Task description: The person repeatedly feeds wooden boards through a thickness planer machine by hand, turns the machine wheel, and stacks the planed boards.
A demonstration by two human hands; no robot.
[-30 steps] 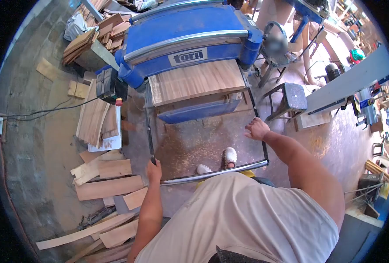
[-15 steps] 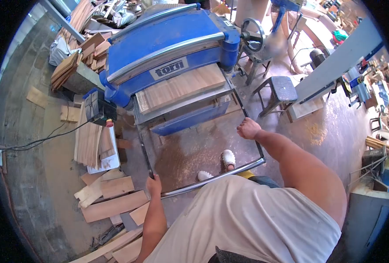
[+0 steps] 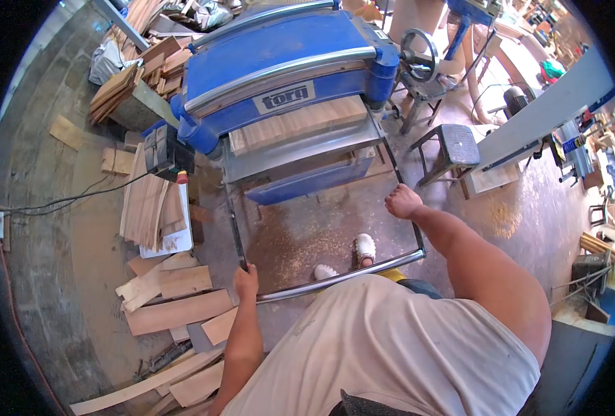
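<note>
A blue thickness planer [image 3: 273, 69] stands in front of me. A wide wooden panel [image 3: 297, 123] lies on its metal bed [image 3: 300, 156], the far part hidden under the blue housing. Toward me reaches a frame of two dark side bars joined by a shiny roller [image 3: 342, 276] near my waist. My left hand [image 3: 246, 281] is closed around the left side bar [image 3: 235, 232], close to its near end. Farther up on the other side, my right hand [image 3: 404, 202] is closed on the right side bar [image 3: 391, 156]. Neither hand touches the panel.
Boards and offcuts [image 3: 179, 312] lie on the floor at the left, beside a stack of planks [image 3: 148, 201] and a black box with a red button [image 3: 167, 152]. A cable crosses there. On the right stand a stool [image 3: 458, 145] and a slanting white beam [image 3: 543, 104].
The wooden panel has slid farther into the planer, so less of it shows on the bed. Both hands stay on the side bars. The whole view has shifted slightly.
</note>
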